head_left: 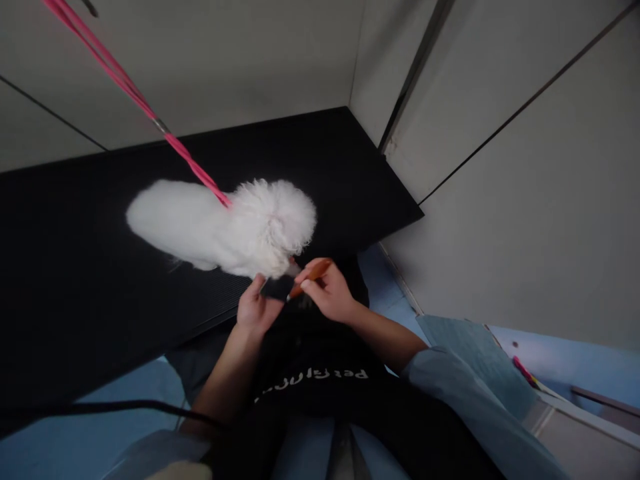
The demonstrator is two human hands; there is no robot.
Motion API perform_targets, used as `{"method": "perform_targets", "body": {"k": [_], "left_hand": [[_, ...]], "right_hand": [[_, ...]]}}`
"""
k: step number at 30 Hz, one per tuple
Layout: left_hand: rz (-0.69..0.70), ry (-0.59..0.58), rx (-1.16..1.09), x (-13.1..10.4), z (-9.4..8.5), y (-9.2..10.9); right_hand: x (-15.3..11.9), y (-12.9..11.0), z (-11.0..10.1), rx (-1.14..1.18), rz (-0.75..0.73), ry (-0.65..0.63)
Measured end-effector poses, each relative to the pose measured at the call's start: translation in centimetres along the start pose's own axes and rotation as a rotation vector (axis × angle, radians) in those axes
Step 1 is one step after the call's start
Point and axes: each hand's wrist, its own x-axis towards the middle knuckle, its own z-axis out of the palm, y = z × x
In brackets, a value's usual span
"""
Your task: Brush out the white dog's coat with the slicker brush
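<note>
A white, fluffy dog (185, 223) is on the black table (75, 267), its round, curly head (287, 217) towards the right. Just below its head is my left hand (255, 310), thumb raised and fingers curved around a dark flat piece (277, 288) that I cannot make out clearly. My right hand (330, 290) is closed on a tool with an orange-brown wooden handle (315, 271), slanting down to the left. Its working end is unclear. A small greyish tuft (294, 269) shows between my right fingertips and the dog's fur.
A twisted pink cord (187, 157) runs from the upper left down to the dog's neck. Grey wall panels (500, 167) stand behind and to the right of the table. A dark cable (140, 405) crosses at lower left. My black apron (320, 353) hangs at the table's near edge.
</note>
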Motion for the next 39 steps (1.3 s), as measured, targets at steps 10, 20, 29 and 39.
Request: {"method": "perform_targets", "body": {"k": [10,20,29,39], "left_hand": [[0.025,0.06,0.047,-0.9,-0.3,0.4],[0.055,0.058,0.173,-1.7,-0.8,-0.4],[0.045,0.074,0.102,-1.4,-0.9,-0.5],[0.074,0.085,0.054,-1.0,-0.8,-0.7]], "right_hand": [[0.6,-0.4,-0.6,0.02,-0.009,0.001],[0.3,-0.7,-0.8,-0.042,-0.003,0.009],[0.3,-0.4,-0.2,0.022,-0.03,0.007],[-0.3,0.3,0.5,0.119,0.06,-0.036]]}}
